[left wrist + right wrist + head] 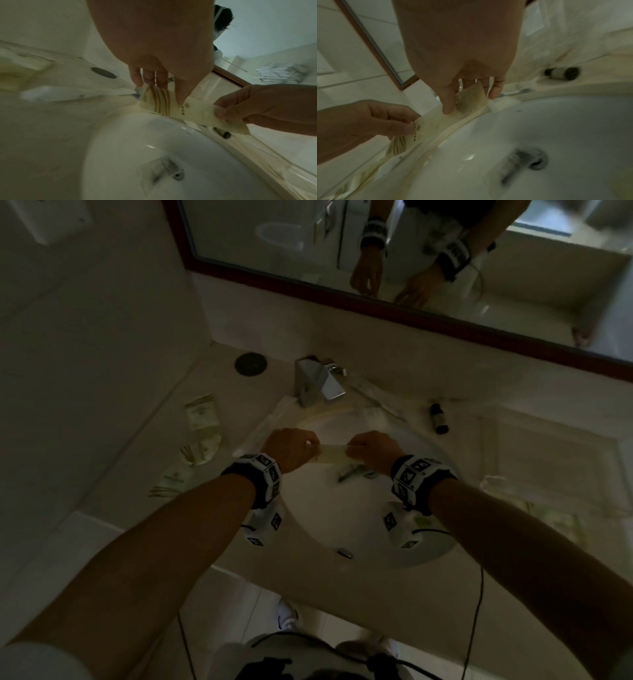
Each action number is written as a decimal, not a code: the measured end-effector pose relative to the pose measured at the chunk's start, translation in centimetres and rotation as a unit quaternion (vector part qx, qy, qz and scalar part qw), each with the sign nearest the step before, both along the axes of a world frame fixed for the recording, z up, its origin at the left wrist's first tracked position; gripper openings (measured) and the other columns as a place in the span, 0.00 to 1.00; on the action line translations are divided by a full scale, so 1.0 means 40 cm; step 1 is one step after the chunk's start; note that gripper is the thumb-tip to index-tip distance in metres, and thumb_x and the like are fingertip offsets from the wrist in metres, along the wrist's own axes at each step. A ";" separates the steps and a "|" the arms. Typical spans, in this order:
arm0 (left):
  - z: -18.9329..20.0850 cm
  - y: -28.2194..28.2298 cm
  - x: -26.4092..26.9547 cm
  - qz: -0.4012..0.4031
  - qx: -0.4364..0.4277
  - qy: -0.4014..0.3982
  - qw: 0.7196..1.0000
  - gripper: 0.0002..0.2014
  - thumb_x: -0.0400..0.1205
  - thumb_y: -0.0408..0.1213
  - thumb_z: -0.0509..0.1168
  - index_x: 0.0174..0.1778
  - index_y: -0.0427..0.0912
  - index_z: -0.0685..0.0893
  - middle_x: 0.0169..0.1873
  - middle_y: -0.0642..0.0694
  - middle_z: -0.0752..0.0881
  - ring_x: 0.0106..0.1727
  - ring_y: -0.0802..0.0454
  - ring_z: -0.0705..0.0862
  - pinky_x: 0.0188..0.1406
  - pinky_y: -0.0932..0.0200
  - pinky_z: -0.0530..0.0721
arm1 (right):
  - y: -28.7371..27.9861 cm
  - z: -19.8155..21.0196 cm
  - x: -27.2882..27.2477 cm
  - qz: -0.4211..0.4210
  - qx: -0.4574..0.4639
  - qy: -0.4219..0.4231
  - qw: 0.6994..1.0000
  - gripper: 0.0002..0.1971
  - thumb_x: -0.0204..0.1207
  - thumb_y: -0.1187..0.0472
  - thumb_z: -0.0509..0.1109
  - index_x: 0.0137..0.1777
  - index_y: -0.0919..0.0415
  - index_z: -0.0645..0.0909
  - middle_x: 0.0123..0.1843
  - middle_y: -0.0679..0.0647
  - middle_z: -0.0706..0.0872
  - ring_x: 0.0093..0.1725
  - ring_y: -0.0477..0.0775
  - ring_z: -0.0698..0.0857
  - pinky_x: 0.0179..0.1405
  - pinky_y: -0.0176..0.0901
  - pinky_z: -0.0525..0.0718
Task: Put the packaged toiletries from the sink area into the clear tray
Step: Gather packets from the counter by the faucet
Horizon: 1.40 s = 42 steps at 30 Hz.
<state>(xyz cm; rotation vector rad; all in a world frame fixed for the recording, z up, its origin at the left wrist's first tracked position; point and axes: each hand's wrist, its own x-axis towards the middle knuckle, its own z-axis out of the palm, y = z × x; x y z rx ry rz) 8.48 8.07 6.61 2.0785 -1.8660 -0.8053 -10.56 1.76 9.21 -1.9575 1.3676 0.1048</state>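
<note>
Over the white basin (342,518) both my hands hold one long cream packet (334,454) with brown stripes at one end, stretched level between them. My left hand (308,445) pinches its striped end (159,102) between thumb and fingers. My right hand (356,448) pinches the other end (471,102) the same way. More cream packets (202,416) lie on the counter left of the basin. On the counter to the right sits the clear tray (486,482), with pale packets in it; its outline is faint in the dim light.
A chrome tap (318,381) stands behind the basin, with long wrapped items along the rim on both sides of it. A small dark bottle (439,422) lies on its side at the back right. The drain (356,470) is below my hands. A framed mirror hangs on the wall above.
</note>
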 end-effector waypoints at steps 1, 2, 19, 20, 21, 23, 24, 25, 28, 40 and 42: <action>0.004 -0.004 -0.022 -0.013 0.001 0.001 1.000 0.12 0.84 0.39 0.61 0.58 0.45 0.86 0.53 0.40 0.88 0.53 0.40 0.85 0.48 0.58 0.78 | 0.002 0.002 -0.027 -0.006 0.002 -0.002 1.000 0.12 0.81 0.54 0.64 0.58 0.57 0.85 0.54 0.59 0.87 0.48 0.57 0.84 0.38 0.39 0.80; 0.007 -0.009 -0.043 -0.026 0.005 0.001 1.000 0.13 0.84 0.38 0.60 0.60 0.45 0.86 0.54 0.40 0.88 0.54 0.40 0.85 0.49 0.57 0.79 | 0.004 0.005 -0.054 -0.010 0.003 -0.002 1.000 0.13 0.81 0.55 0.63 0.59 0.57 0.85 0.56 0.58 0.86 0.46 0.54 0.82 0.34 0.35 0.78; 0.064 -0.096 -0.496 -0.121 -0.002 0.026 0.992 0.11 0.84 0.37 0.58 0.60 0.46 0.81 0.52 0.44 0.88 0.49 0.44 0.86 0.43 0.58 0.81 | 0.002 0.053 -0.532 -0.119 -0.023 -0.008 0.993 0.15 0.80 0.54 0.66 0.64 0.52 0.85 0.64 0.56 0.86 0.61 0.58 0.84 0.59 0.44 0.80; 0.066 -0.099 -0.521 -0.120 -0.003 0.030 0.992 0.09 0.84 0.37 0.59 0.57 0.45 0.80 0.49 0.44 0.88 0.46 0.44 0.86 0.38 0.59 0.80 | 0.001 0.053 -0.556 -0.126 -0.027 -0.005 0.992 0.15 0.80 0.53 0.66 0.64 0.52 0.85 0.64 0.56 0.86 0.62 0.58 0.83 0.60 0.45 0.80; 0.069 -0.102 -0.548 -0.121 -0.006 0.032 0.992 0.08 0.83 0.37 0.59 0.56 0.45 0.80 0.47 0.45 0.88 0.44 0.44 0.86 0.35 0.59 0.80 | 0.000 0.054 -0.583 -0.132 -0.031 -0.005 0.991 0.15 0.80 0.53 0.66 0.63 0.53 0.86 0.64 0.56 0.86 0.62 0.59 0.83 0.60 0.46 0.80; 0.075 -0.108 -0.603 -0.124 -0.009 0.034 0.992 0.07 0.83 0.37 0.60 0.54 0.45 0.81 0.45 0.45 0.88 0.43 0.45 0.87 0.39 0.55 0.84 | 0.001 0.053 -0.634 -0.144 -0.036 -0.006 0.989 0.14 0.79 0.54 0.67 0.61 0.55 0.86 0.62 0.57 0.86 0.58 0.58 0.83 0.54 0.45 0.79; 0.077 -0.111 -0.629 -0.126 -0.009 0.036 0.991 0.07 0.82 0.37 0.60 0.53 0.45 0.81 0.45 0.44 0.88 0.43 0.46 0.87 0.41 0.54 0.85 | 0.001 0.051 -0.659 -0.151 -0.037 -0.004 0.988 0.13 0.79 0.54 0.67 0.60 0.54 0.85 0.61 0.58 0.86 0.54 0.57 0.83 0.51 0.44 0.78; 0.075 -0.116 -0.654 -0.128 -0.009 0.037 0.991 0.07 0.82 0.36 0.59 0.51 0.45 0.82 0.45 0.44 0.88 0.42 0.46 0.87 0.42 0.54 0.85 | 0.000 0.047 -0.685 -0.157 -0.037 -0.002 0.987 0.12 0.79 0.55 0.67 0.60 0.54 0.85 0.59 0.58 0.86 0.51 0.56 0.82 0.47 0.42 0.78; 0.068 -0.127 -0.725 -0.134 -0.010 0.037 0.990 0.10 0.80 0.35 0.59 0.52 0.46 0.84 0.48 0.43 0.86 0.43 0.46 0.86 0.47 0.52 0.86 | 0.000 0.036 -0.760 -0.176 -0.039 0.002 0.984 0.10 0.78 0.59 0.66 0.58 0.53 0.84 0.56 0.58 0.86 0.43 0.55 0.81 0.36 0.39 0.77; 0.025 -0.146 -0.930 -0.193 0.002 0.015 0.981 0.16 0.78 0.27 0.62 0.59 0.45 0.84 0.50 0.42 0.85 0.51 0.43 0.84 0.47 0.59 0.80 | 0.010 -0.020 -0.976 -0.230 -0.040 0.021 0.972 0.10 0.78 0.58 0.69 0.57 0.52 0.87 0.60 0.57 0.86 0.55 0.58 0.85 0.56 0.46 0.84; 0.016 -0.148 -0.946 -0.203 0.006 0.002 0.979 0.16 0.77 0.28 0.63 0.59 0.46 0.84 0.52 0.41 0.85 0.51 0.41 0.84 0.51 0.54 0.84 | 0.008 -0.036 -0.991 -0.238 -0.036 0.023 0.970 0.09 0.78 0.57 0.69 0.56 0.51 0.88 0.59 0.57 0.87 0.54 0.57 0.85 0.56 0.46 0.83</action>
